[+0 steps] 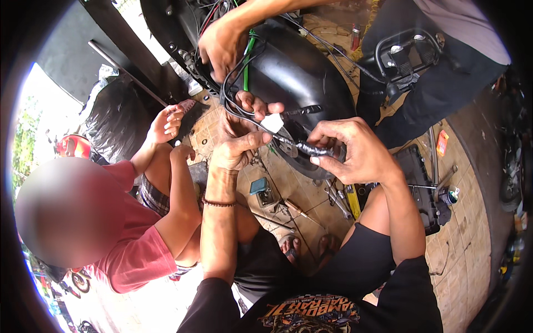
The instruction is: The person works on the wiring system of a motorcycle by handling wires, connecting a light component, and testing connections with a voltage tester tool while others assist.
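Observation:
A black wiring harness (287,141) is stretched between my two hands, in front of a glossy black motorcycle fender (297,66). My left hand (239,145) is closed on the harness, thumb on top. Shiny black tape (313,149) wraps the harness's right part, where my right hand (355,147) pinches it between thumb and fingers. A white connector (272,122) sits just above my left thumb. Green and black wires (247,66) run upward from there. A co-worker's hand (225,50) reaches in from above and touches these wires; its fingertips are partly hidden.
A person in a red shirt (136,244) squats at my left. Another person in dark trousers (411,111) is at the upper right, by a headlight frame (408,50). Wrenches (338,200), a screwdriver (300,210), a small parts box (261,191) and a black tool case (416,166) lie on the tiles.

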Tool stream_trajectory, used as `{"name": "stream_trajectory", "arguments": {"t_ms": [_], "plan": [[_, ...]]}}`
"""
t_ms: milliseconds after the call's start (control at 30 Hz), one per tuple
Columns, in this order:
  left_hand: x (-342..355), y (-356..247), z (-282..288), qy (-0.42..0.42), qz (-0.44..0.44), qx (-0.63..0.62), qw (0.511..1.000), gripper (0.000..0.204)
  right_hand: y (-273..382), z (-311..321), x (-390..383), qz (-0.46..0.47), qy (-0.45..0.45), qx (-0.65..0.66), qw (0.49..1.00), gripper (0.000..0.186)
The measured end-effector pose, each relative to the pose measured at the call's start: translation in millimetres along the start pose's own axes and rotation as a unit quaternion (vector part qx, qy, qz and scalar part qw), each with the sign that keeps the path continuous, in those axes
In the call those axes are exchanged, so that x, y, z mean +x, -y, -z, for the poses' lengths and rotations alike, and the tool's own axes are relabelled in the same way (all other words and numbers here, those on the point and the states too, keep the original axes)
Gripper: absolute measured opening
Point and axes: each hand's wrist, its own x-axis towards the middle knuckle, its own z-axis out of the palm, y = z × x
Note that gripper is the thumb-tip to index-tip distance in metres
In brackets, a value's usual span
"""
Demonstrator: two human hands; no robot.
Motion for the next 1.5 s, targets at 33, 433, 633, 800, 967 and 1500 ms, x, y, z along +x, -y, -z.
{"name": "stream_trajectory", "arguments": {"t_ms": [33,433,633,800,967,1500], "plan": [[0,1,1,0.002,0.000,0.001,1.000,0.065,-6,-1,-1,0.004,-0.002,-0.002,1.000,0.019],[11,25,-16,-0.004,0.084,0.104,0.991,0.071,-21,-14,13,-0.015,-0.279,0.218,0.935,0.020],[14,28,-27,0.002,0.080,0.019,0.997,0.050,-20,-6,7,-0.009,-0.319,0.142,0.937,0.020],[18,37,-25,0.012,0.077,0.128,0.989,0.042,-22,-4,8,-0.019,-0.360,0.106,0.927,0.019],[17,29,-22,0.002,0.050,0.143,0.988,0.048,-23,-5,9,-0.030,-0.350,0.128,0.927,0.016],[14,29,-22,-0.026,-0.007,0.085,0.996,0.053,-29,-4,9,0.100,-0.208,0.133,0.964,0.010]]}}
